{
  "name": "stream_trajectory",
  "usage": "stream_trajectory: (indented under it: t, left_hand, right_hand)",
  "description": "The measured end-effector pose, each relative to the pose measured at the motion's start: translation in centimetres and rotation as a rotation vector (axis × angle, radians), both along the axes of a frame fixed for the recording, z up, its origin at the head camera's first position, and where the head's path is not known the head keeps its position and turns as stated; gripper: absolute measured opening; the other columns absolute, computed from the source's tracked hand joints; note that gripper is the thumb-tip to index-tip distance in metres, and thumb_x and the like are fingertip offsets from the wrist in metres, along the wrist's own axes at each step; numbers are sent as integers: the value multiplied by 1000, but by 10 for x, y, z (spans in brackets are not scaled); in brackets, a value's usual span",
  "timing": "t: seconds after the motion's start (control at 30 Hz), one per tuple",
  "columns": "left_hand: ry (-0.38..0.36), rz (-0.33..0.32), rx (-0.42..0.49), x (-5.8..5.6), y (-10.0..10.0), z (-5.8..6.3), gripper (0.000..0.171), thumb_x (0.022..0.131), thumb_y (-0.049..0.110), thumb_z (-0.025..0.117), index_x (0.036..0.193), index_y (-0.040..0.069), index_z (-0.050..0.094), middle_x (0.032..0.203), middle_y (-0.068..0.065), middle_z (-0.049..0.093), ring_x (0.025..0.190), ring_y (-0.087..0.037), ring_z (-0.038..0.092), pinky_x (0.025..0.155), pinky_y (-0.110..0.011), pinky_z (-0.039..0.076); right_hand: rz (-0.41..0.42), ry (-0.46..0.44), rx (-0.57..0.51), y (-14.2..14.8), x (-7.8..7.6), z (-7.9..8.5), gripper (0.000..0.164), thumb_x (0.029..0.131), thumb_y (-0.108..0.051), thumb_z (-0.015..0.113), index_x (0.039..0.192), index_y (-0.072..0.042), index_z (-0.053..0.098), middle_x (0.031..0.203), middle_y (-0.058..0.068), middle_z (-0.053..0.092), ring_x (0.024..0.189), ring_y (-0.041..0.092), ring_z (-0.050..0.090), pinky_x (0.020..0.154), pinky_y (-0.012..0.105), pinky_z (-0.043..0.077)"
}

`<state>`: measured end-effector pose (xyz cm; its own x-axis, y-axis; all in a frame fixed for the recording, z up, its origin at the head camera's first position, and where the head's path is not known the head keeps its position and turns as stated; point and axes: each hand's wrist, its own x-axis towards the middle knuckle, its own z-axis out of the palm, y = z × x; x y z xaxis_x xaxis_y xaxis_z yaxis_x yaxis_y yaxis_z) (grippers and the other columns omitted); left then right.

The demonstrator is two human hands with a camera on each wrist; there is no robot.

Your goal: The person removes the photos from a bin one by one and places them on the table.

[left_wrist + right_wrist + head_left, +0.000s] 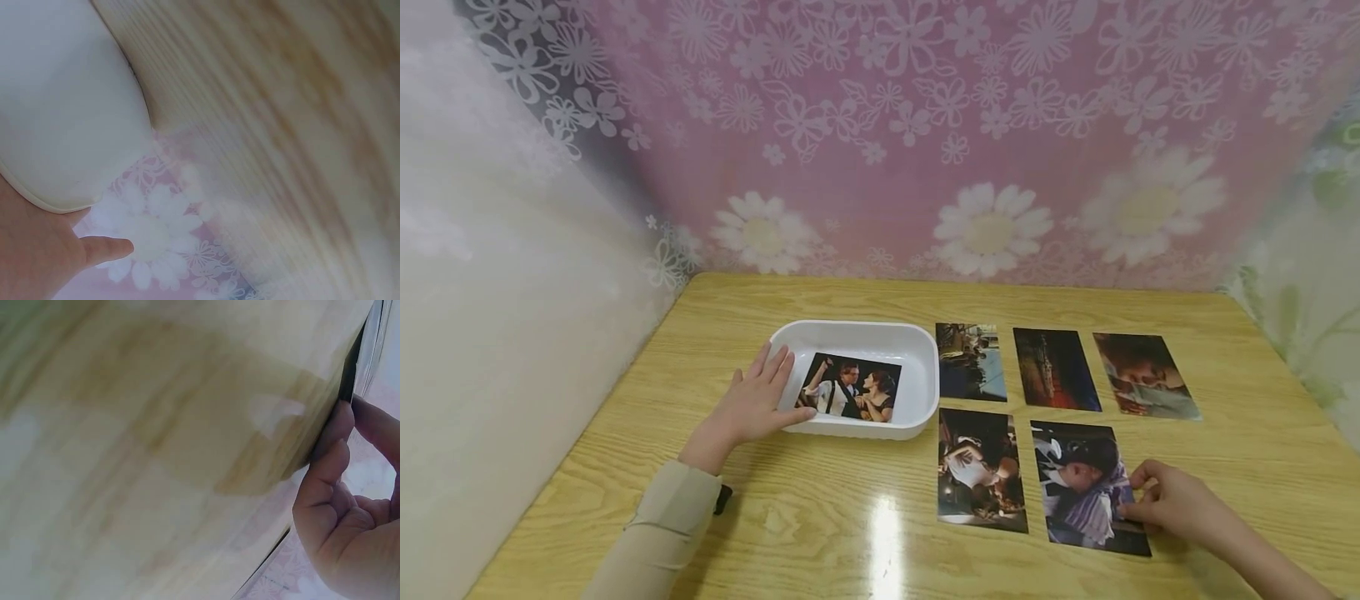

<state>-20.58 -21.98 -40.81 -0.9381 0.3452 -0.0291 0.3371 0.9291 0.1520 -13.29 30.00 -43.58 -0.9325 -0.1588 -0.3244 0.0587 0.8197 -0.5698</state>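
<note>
My left hand (754,407), fingers spread and straight, rests on the left rim of a white plastic tray (919,379). One photo (857,390) showing two people lies inside it. At the lower right, my right hand (1180,502) pinches the right edge of a photo (1078,487) of a person in a dark cap and purple scarf. The right wrist view shows thumb and fingers (337,440) closed on its thin dark edge (350,369). In the left wrist view, the hand (44,253) touches the tray's wall (69,119).
Several more photos lie right of the tray: a dockside-like scene (972,362), a dark one (1056,368), a face close-up (1146,375), and one with a white-clad figure (979,471). They lie on a wood-grain table (805,508) before a floral curtain (865,167).
</note>
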Motion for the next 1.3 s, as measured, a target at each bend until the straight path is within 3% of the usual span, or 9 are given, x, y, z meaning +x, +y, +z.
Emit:
stream_trajectory:
  t: [0.23, 0.47, 0.67, 0.9, 1.1, 1.3]
  left_hand:
    - [6, -2, 2, 0, 0, 1, 97, 78, 69, 39, 141, 0, 16, 146, -14, 9, 132, -31, -5, 91, -65, 16]
    - [5, -4, 9, 0, 1, 1, 96, 78, 68, 41, 140, -1, 17, 146, -14, 9, 132, -31, -5, 91, -65, 16]
    - [5, -3, 6, 0, 0, 1, 96, 78, 68, 41, 140, -1, 17, 146, -14, 9, 132, -32, -4, 91, -65, 16]
    - [-5, 0, 8, 0, 0, -1, 97, 77, 71, 37, 141, 1, 15, 146, -13, 8, 132, -31, -6, 92, -65, 15]
    - [-5, 3, 9, 0, -1, -3, 97, 77, 71, 37, 141, 1, 15, 147, -12, 7, 132, -30, -6, 92, -65, 14]
    - [5, 0, 2, 0, -1, -3, 97, 77, 71, 38, 141, 1, 16, 147, -12, 8, 132, -29, -6, 92, -64, 15]
  right_hand:
    - [37, 59, 77, -4, 0, 1, 35, 70, -22, 73, 83, -2, 47, 57, -2, 49, 49, 13, 42, 45, 24, 32]
    - [46, 54, 133, -8, -1, 5, 36, 74, -25, 70, 84, -1, 46, 60, -2, 51, 52, 14, 41, 47, 26, 32]
    - [57, 156, 118, -20, -6, 22, 39, 76, -27, 68, 90, 3, 47, 61, -1, 53, 53, 13, 46, 47, 28, 37]
    - [112, 281, 74, -56, -19, 47, 39, 79, -28, 66, 98, 2, 50, 64, -2, 50, 50, 11, 43, 45, 26, 35]
    - [189, 376, 6, -97, -38, 61, 36, 79, -26, 67, 100, -1, 52, 72, -2, 50, 60, 11, 47, 52, 29, 38]
    - [243, 400, -15, -142, -57, 70, 39, 79, -32, 66, 103, -4, 54, 80, 2, 55, 67, 13, 50, 56, 30, 41]
